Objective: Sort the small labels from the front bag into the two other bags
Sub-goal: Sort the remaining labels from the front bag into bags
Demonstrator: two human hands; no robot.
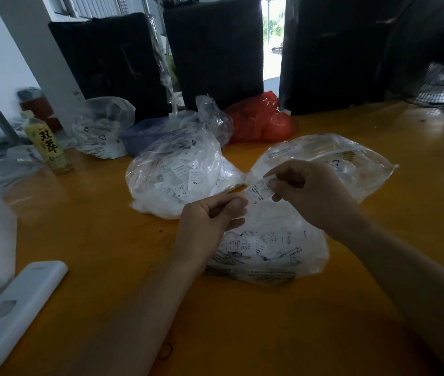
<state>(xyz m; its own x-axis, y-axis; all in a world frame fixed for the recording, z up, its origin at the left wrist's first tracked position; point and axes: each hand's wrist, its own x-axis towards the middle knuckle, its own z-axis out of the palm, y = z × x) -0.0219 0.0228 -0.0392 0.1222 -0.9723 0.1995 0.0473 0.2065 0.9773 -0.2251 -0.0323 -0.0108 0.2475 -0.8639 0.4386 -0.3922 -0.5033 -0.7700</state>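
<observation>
Label (258, 191): one, pinched by both hands' fingers, left (210, 221), right (307, 194); three bags near.

The scene is dimly lit; daylight is admitted through a blown-out doorway (271, 36) behind. Glare is seen on the table (419, 147); edges are blurred and bowed.
</observation>
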